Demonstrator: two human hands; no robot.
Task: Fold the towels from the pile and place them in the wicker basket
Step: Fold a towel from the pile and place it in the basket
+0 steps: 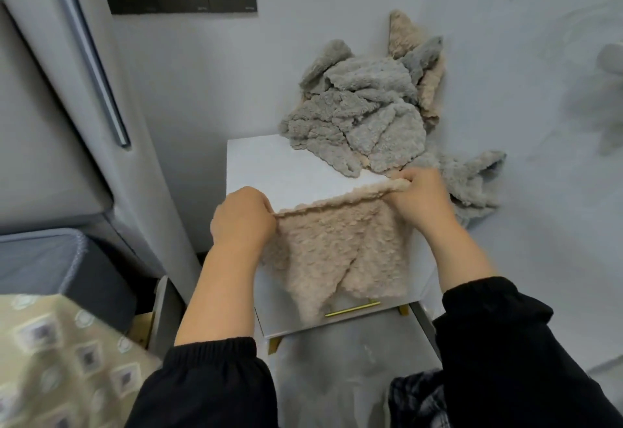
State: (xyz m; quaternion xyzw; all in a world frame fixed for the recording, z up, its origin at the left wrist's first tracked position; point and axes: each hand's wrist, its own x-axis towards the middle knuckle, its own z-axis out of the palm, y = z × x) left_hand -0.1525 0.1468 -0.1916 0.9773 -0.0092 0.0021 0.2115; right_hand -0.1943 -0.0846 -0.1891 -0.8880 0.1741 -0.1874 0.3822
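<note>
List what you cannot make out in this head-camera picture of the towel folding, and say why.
Wicker basket: none shows in the head view.
Towel pile: the count is unclear; crumpled towels overlap.
Nightstand drawer front: mostly hidden behind the beige towel that the left hand and right hand pinch.
Patterned fabric, bottom left: blurred, cut off by the frame edge.

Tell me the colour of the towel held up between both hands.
Beige; the towel shows best in the head view.
</note>
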